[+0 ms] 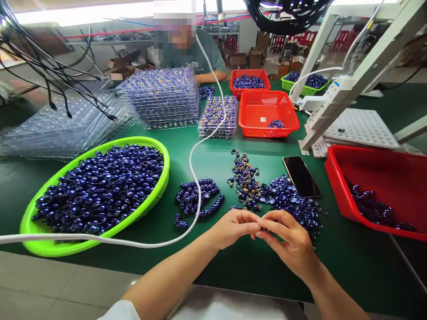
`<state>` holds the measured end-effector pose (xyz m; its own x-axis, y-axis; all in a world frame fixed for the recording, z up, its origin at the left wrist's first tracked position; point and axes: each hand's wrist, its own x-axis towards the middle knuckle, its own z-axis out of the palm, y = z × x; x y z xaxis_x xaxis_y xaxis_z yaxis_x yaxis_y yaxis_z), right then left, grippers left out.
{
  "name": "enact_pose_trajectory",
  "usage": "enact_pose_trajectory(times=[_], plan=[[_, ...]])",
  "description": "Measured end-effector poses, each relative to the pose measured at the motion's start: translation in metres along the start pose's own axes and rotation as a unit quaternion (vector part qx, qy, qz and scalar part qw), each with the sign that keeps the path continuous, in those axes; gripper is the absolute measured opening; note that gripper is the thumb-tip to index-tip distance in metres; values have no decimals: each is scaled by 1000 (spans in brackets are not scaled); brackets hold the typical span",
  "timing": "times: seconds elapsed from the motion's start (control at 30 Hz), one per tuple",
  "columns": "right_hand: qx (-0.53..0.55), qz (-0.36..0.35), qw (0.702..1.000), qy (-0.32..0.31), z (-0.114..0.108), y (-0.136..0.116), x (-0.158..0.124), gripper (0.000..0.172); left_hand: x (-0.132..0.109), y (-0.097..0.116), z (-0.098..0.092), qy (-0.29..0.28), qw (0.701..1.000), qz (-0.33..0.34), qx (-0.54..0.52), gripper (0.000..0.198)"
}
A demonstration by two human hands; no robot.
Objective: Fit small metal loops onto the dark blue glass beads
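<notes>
My left hand (235,229) and my right hand (287,235) meet fingertip to fingertip above the green table (213,262). Both are closed in a pinch, and whatever lies between the fingers is hidden. Just beyond the right hand spreads a heap of shiny dark-blue pieces (293,198). Farther up, a pile of blue pieces mixed with gold ones (245,178) touches that heap. Left of the hands lie rows of dark-blue ring-like pieces (196,195), lined up in short stacks.
A green basket (165,178) full of blue pieces stands left; a white cable (191,155) crosses before it. Right are a phone (302,177) and a red bin (336,186). Stacked clear trays (160,102) and a red basket (267,106) stand farther back. A person (210,53) sits opposite.
</notes>
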<state>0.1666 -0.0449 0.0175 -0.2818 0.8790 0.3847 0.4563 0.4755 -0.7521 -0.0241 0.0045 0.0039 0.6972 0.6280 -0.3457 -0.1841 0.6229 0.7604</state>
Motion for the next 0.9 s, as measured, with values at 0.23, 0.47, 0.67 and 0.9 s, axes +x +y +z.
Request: enact_pose_trajectory(times=[0.23,0.47,0.67,0.9], plan=[[81,77,994,15,-5,-3,3,26,-1,-1,-2,26,1000,-8,-8,28],[57,121,991,-2,-3,-4,2,20,0,1,2,36,999,-3,-7,36],[62,109,988,-95,-9,-4,0,18,-1,-4,4,12,999,-28,-34,56],[19,62,993,-98,-12,4,-6,7,-40,5,7,52,966,98,235,42]])
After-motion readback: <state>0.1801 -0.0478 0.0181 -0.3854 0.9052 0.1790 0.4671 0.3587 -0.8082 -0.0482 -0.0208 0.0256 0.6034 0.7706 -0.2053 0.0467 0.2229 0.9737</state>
